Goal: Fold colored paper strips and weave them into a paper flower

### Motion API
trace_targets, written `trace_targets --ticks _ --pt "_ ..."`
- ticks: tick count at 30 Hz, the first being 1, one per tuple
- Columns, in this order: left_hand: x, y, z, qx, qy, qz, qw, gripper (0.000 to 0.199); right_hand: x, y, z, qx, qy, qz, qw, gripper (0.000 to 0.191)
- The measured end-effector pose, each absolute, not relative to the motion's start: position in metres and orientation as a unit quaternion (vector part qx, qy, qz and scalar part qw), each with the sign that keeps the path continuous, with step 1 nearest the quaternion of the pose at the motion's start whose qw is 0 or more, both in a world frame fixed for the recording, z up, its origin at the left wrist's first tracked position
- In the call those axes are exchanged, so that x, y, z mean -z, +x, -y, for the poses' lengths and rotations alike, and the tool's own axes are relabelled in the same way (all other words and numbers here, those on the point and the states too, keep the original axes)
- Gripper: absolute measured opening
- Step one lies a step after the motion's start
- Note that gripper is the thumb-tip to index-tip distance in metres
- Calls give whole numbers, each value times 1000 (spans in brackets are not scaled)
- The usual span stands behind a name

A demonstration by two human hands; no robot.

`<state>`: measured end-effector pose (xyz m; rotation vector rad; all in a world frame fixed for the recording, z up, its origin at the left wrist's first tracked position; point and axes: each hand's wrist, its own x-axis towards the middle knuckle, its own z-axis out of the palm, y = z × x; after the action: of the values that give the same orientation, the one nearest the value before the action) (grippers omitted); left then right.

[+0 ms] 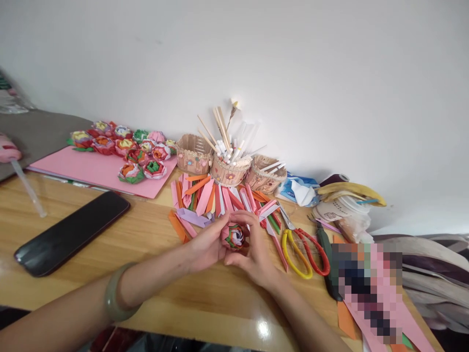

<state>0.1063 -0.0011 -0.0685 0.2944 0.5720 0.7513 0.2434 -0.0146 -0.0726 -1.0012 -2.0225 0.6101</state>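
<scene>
A small folded paper flower (234, 236), pink outside with green, orange and white layers, sits between my two hands above the table. My left hand (207, 247) cups it from the left, its fingers partly behind it. On the other side my right hand (254, 254) curves round it, thumb at the lower front and fingers over the top. Just beyond lie many folded paper strips (200, 188) in pink, orange, white, green and purple. Scissors (302, 252) with one yellow and one red handle rest right of my right hand.
Finished paper flowers (126, 145) stand on pink sheets (73, 164) at the left. A black phone (73, 234) lies nearer. Decorated baskets (230, 172) hold sticks. A tissue pack (298, 188), banana peel (351, 189), cup (340, 209) and glue gun (324, 244) line the right.
</scene>
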Motion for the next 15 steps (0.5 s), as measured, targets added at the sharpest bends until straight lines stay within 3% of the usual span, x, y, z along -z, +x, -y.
trace_targets --ticks 2,5,10,15 --pt "67 103 -1 -347 150 -260 888 35 69 247 13 -224 -412 784 407 76" --pt "64 100 -3 -366 143 -269 879 38 65 250 12 -198 -418 787 408 81" --pt "63 100 -4 -377 140 -272 874 37 61 247 12 -229 -406 812 353 62" --pt "65 100 -4 -368 197 -321 850 40 64 247 10 -243 -356 810 399 47"
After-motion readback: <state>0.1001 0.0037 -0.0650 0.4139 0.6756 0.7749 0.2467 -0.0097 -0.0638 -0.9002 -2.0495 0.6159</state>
